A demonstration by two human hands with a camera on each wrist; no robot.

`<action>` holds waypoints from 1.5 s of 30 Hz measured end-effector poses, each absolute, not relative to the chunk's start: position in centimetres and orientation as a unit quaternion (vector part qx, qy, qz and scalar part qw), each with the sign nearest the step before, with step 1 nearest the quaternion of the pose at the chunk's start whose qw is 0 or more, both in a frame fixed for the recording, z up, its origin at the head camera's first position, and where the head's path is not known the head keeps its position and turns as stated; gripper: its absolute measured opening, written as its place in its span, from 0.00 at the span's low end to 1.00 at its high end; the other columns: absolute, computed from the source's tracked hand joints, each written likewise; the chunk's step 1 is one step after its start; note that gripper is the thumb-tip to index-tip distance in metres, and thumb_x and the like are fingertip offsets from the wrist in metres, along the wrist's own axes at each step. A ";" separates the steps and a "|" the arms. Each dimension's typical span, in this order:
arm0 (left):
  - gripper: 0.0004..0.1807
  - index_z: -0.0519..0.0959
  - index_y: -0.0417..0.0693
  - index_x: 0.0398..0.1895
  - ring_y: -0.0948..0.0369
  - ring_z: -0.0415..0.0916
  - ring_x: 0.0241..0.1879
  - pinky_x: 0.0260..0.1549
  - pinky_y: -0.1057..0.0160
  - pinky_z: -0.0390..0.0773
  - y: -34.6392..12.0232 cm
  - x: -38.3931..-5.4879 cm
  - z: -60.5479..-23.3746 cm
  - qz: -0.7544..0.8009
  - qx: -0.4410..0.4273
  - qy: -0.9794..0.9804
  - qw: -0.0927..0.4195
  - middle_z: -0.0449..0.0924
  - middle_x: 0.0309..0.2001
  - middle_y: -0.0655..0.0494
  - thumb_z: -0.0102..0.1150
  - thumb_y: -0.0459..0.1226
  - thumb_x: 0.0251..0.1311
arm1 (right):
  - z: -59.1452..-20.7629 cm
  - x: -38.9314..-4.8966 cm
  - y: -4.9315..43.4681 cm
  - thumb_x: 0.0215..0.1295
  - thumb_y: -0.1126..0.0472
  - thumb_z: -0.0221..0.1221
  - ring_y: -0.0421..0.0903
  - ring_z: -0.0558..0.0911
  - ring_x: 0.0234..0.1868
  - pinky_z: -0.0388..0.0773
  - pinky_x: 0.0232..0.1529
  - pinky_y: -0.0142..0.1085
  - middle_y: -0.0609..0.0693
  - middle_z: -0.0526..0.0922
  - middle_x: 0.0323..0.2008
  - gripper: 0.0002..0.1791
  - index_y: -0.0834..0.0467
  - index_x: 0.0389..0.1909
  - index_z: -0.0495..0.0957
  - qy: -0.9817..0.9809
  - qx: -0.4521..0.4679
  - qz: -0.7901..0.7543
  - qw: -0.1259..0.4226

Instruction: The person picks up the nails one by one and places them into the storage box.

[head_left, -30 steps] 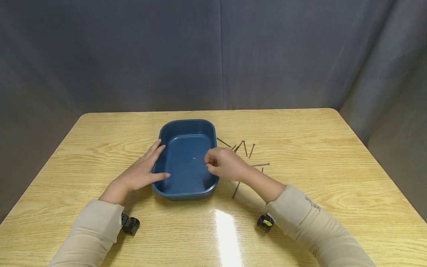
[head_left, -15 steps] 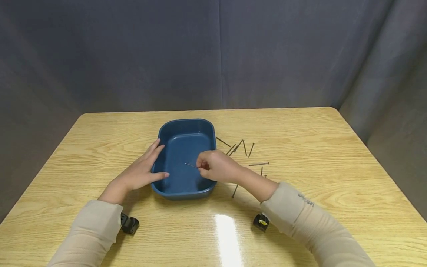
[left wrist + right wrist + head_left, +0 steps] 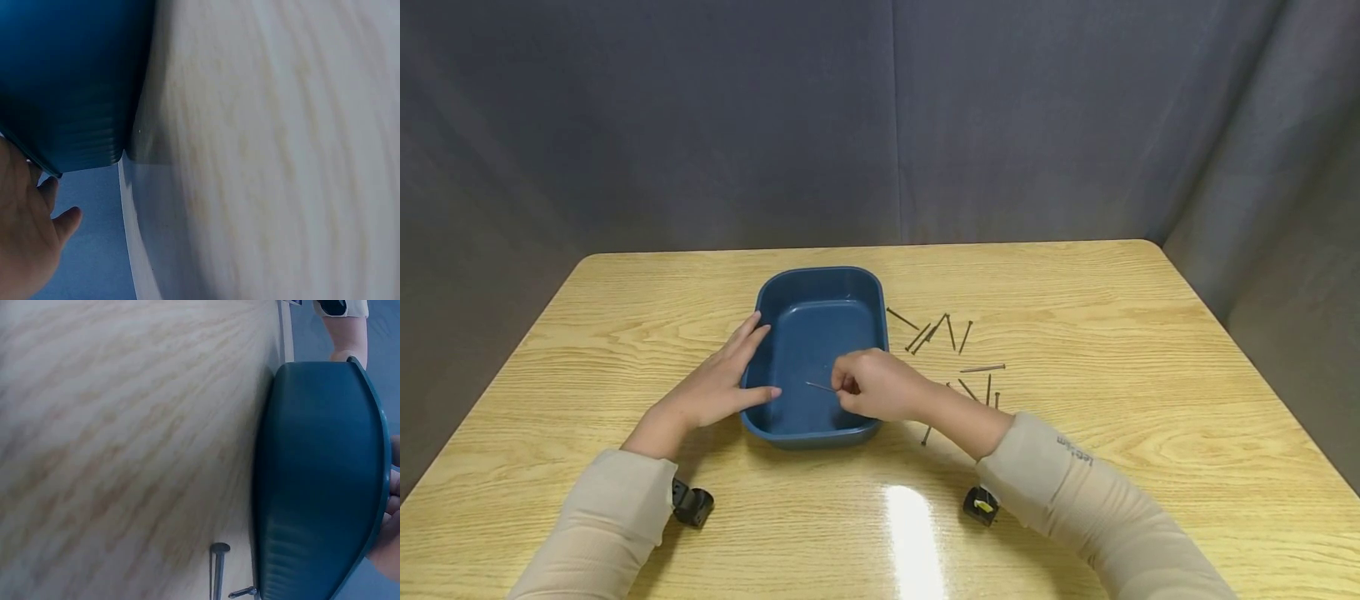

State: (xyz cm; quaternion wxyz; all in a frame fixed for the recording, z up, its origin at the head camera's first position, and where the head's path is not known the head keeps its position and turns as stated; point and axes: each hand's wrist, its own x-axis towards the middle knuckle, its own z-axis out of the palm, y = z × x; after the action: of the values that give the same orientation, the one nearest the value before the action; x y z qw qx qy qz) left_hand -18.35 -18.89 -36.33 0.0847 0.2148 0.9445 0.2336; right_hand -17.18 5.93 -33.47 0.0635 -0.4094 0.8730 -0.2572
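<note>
A deep blue plastic basin (image 3: 808, 329) with rounded corners stands on the table. My left hand (image 3: 715, 387) rests on its left rim, fingers and thumb stretched out; the left wrist view catches that hand (image 3: 28, 231) beside the basin wall (image 3: 69, 87). Over the basin's front right part, my right hand (image 3: 880, 385) pinches a thin nail (image 3: 820, 386) between thumb and fingers, its free end pointing left. The basin's outer wall (image 3: 322, 481) hides most of the right hand (image 3: 387, 544) in the right wrist view.
Several loose nails (image 3: 982, 367) lie scattered on the wooden table (image 3: 1075, 317) right of the basin, some partly under the right forearm. One nail (image 3: 219, 569) shows close to the basin in the right wrist view. A grey curtain (image 3: 737, 125) hangs behind the table.
My right hand has moved left and a little nearer to me over the basin, carrying the nail. More of the table nails show now. The left hand has stayed in place.
</note>
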 end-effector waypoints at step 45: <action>0.46 0.40 0.46 0.67 0.50 0.35 0.64 0.52 0.40 0.48 -18.9 -18.2 -36.3 0.237 0.220 0.943 0.084 0.25 0.66 0.57 0.51 0.53 0.52 | -34.2 -18.1 2.2 0.50 0.65 0.55 0.39 0.62 0.17 0.58 0.20 0.29 0.42 0.62 0.12 0.14 0.52 0.11 0.63 0.904 -0.390 -0.063 0.164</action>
State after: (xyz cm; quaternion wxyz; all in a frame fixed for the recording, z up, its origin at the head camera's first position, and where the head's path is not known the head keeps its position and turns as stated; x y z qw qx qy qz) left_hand -18.16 -18.90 -36.25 0.0837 0.2201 0.9426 0.2369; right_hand -18.12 2.15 -34.21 0.1645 -0.3900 0.9038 -0.0631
